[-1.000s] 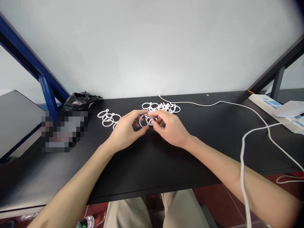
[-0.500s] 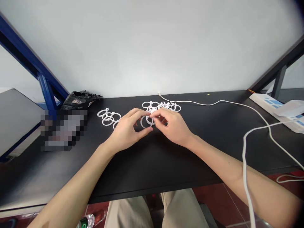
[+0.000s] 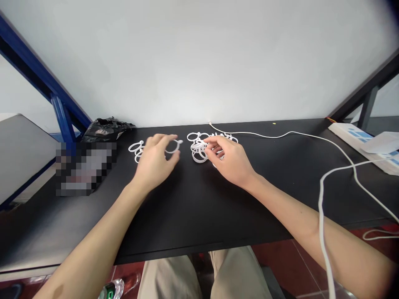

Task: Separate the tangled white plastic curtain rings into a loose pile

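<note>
My left hand (image 3: 156, 160) is closed on a white plastic ring (image 3: 173, 152) with a small knob on its rim, held between thumb and fingers just above the table. Behind and left of that hand lie several similar white rings (image 3: 136, 147), partly covered by it. My right hand (image 3: 230, 160) is at a pile of white rings (image 3: 199, 156), its fingers bent and the thumb apart from them. Its fingertips reach the pile's right side and hide part of it; I see nothing held there.
A black table (image 3: 199, 207) stands against a pale wall. At the back left lies a crumpled black plastic bag (image 3: 106, 129). A white cable (image 3: 293, 133) runs along the back and right, crossing over my right forearm. A white and blue box (image 3: 358, 139) rests at the right.
My left hand has moved left, away from my right hand, carrying a ring. My right hand has parted from that ring and shifted slightly right, its fingers now at the pile.
</note>
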Tool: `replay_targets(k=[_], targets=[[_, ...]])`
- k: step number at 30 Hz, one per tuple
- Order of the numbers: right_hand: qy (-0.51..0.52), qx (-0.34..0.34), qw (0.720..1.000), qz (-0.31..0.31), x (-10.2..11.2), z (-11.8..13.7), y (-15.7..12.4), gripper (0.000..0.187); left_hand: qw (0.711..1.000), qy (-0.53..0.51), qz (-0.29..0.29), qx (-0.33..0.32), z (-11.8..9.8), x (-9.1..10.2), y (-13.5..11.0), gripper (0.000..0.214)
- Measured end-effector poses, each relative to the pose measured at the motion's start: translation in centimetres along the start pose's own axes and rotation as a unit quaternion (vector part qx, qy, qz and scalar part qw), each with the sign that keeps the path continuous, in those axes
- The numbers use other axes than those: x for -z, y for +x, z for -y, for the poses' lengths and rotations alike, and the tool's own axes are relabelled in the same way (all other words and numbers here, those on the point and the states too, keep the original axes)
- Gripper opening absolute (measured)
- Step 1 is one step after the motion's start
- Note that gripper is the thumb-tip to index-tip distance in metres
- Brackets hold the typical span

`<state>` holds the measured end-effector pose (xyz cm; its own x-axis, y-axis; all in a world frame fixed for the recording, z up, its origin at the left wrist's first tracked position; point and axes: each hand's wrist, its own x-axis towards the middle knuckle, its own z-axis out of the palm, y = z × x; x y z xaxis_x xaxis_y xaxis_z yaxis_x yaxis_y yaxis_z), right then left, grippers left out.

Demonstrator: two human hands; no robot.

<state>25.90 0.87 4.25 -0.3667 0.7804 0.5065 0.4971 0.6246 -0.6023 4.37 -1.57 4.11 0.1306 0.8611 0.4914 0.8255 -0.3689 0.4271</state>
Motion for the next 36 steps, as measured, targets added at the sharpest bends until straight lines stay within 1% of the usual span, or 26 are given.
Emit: replay_targets(k=[3,4,6,8,11,14,17,19,23,29,32,36], targets=[[-0.052,-0.016,0.999,0.000,0.1,-0.4,0.1,0.019,0.990,0.098,-0.050,0.090,1.6,0.3,0.2,0.043],[-0.069,-0.018,0.997,0.007,0.1,-0.6,0.1,0.018,0.985,0.115,-0.060,0.110,2.0,0.4,0.2,0.045],[-0.104,-0.014,0.994,0.030,0.0,-0.8,0.0,0.018,0.982,0.123,-0.073,0.124,2.3,0.6,0.2,0.045],[-0.140,-0.002,0.988,0.058,-0.1,-1.0,-0.1,0.017,0.984,0.115,-0.071,0.117,2.2,0.6,0.1,0.040],[-0.183,0.017,0.978,0.093,-0.4,-1.1,-0.2,0.012,0.991,0.095,-0.040,0.088,1.5,0.1,0.1,0.030],[-0.202,0.030,0.974,0.094,-0.5,-1.1,-0.1,0.010,0.998,0.053,0.002,0.038,0.9,-0.4,0.1,0.024],[-0.192,0.049,0.978,0.064,-0.3,-0.9,0.1,0.012,1.000,0.006,0.026,0.001,0.5,-0.6,0.0,0.022],[-0.176,0.069,0.981,0.049,-0.2,-0.6,0.1,0.011,0.999,-0.022,0.030,-0.003,0.1,-0.5,0.0,0.022],[-0.140,0.105,0.984,0.037,-0.2,-0.1,-0.1,0.009,0.996,-0.078,0.045,0.027,-0.8,-0.1,0.1,0.027],[-0.093,0.116,0.988,0.040,-0.3,0.2,-0.3,0.010,0.984,-0.151,0.068,0.069,-1.2,0.2,0.1,0.029],[-0.063,0.116,0.991,0.037,-0.4,0.2,-0.4,0.009,0.969,-0.219,0.080,0.080,-1.2,0.2,0.0,0.029],[-0.013,0.101,0.994,0.045,-0.5,0.4,-0.5,0.010,0.933,-0.333,0.103,0.089,-1.3,0.3,-0.1,0.025]])
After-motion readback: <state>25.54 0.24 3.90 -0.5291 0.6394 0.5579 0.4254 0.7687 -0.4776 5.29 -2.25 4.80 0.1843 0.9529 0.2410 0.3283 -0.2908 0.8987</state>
